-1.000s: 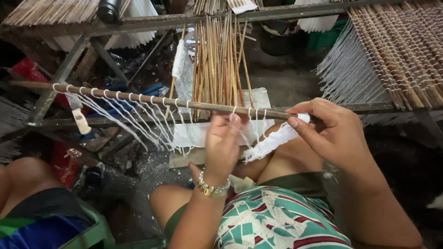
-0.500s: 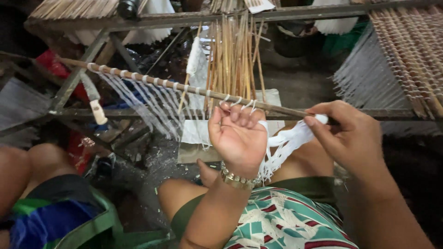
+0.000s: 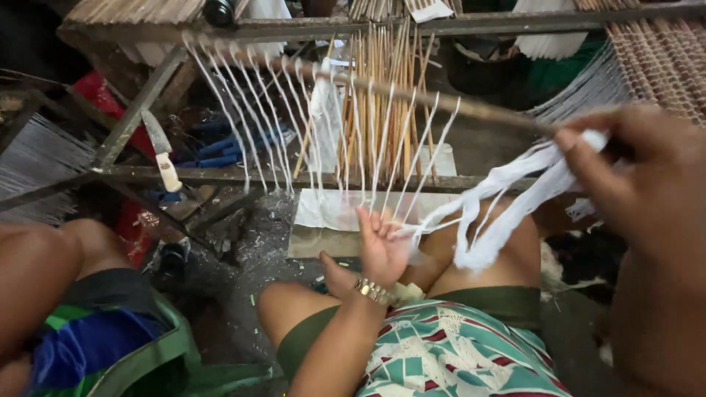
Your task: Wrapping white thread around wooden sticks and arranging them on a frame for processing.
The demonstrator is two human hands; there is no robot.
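My right hand is raised at the right and grips the end of a long thin stick together with a bunch of white strands. Many white strands hang from the stick in loops across the middle. My left hand is lower, palm up with fingers spread, and touches the hanging strands near their lower ends. A gold-coloured bracelet is on that wrist.
A bundle of upright bamboo sticks stands behind the strands. A metal frame bar runs across the middle, with a knife leaning on it. Another person's leg is at the left. Racks of sticks fill the upper right.
My right hand has lifted the stick up and to the right, so the strands hang longer. My left hand has dropped below the stick and opened under the strands.
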